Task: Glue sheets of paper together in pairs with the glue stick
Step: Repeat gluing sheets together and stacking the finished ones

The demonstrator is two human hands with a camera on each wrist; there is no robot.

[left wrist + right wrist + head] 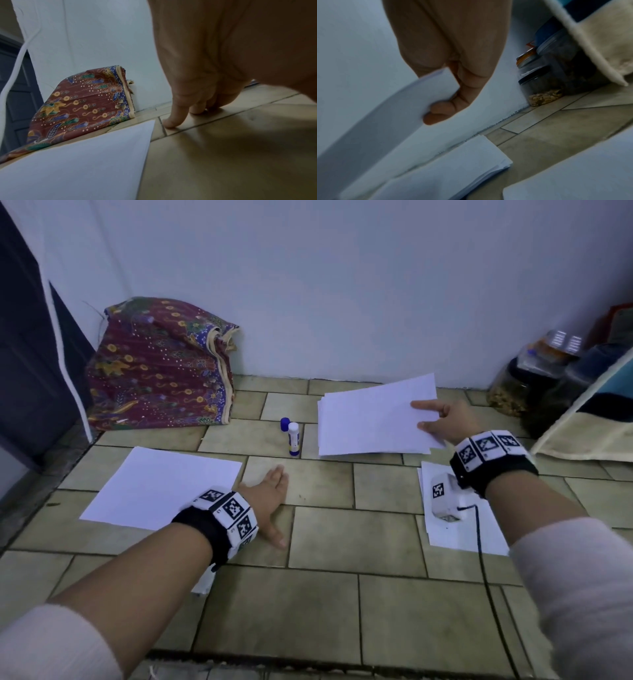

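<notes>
At right of frame, a top sheet point(370, 412) is pinched by the right hand point(442, 419) above the paper stack point(373, 451). The left hand point(270, 491) is spread flat on the tiled floor point(342, 594). The uncapped glue stick point(294, 438) stands centre; gluing seems barely begun.

Bare tiled floor point(387, 604) between paper sheets, upright glue stick point(294, 439) beside paper stack point(370, 422)

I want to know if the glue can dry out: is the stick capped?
Uncapped. The glue stick stands upright with its white top bare; its blue cap sits just behind.
</notes>
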